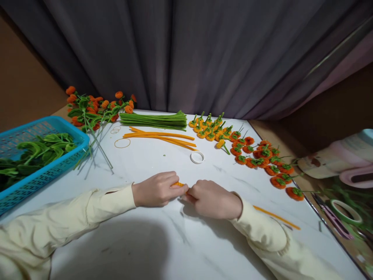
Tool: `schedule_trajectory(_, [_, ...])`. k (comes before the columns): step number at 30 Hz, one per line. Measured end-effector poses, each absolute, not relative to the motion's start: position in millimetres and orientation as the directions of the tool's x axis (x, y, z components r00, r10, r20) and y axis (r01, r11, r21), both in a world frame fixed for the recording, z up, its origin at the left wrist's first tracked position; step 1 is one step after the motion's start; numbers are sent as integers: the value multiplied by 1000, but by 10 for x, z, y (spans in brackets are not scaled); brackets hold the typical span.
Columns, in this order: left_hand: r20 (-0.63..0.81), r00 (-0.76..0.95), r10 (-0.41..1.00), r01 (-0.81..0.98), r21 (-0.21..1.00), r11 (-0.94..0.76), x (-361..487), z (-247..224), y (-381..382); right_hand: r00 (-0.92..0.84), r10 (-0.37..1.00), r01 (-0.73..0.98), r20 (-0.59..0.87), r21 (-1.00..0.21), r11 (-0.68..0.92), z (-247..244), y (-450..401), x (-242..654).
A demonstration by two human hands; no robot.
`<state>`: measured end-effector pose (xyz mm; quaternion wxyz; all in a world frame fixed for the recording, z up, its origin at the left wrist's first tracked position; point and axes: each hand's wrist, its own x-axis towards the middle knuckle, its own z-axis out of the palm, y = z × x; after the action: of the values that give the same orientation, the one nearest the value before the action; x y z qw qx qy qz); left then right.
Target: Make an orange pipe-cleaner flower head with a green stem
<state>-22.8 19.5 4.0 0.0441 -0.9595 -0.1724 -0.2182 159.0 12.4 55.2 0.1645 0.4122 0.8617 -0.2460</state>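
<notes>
Near the middle of the white table, my left hand (159, 189) is closed on a small orange piece (178, 184) that shows between its fingers. Close against it, my right hand (214, 199) is curled with its fingertips at the same piece, mostly hiding it. Beyond the hands lie a white ring (197, 157), several loose orange strips (160, 136) and a bundle of green stems (154, 119). A single orange strip (276, 217) rests beside my right forearm.
A blue basket (43, 175) of green leaves stands left, with orange flowers (93, 105) behind it. Yellow-orange heads (210, 134) and darker orange heads (262, 152) spread back right. Pink-handled scissors (335, 219), green tape (346, 212) and a pale bottle (335, 155) lie at right.
</notes>
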Motion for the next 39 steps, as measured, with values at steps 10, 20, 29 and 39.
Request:
schedule_trajectory(10, [433,762,481,358,338,-871,-223,21,193,-644,681,751,-349,-121,649,742,80,1663])
schedule_trajectory(20, [315,634,706,338,708,-620,-196,118,187,-739,624,623,-254,-609,491,531,428,1818])
schedule_trajectory(29, [102,488,867,120,976,-182,-199,121,168,-852,435,226,-290,-955,-193,311,503,1855])
schedule_trajectory(39, [-14,338,941,-86,995,46,-160,85,231,-703,706,-351,-81,-824,-444,20,265,1514])
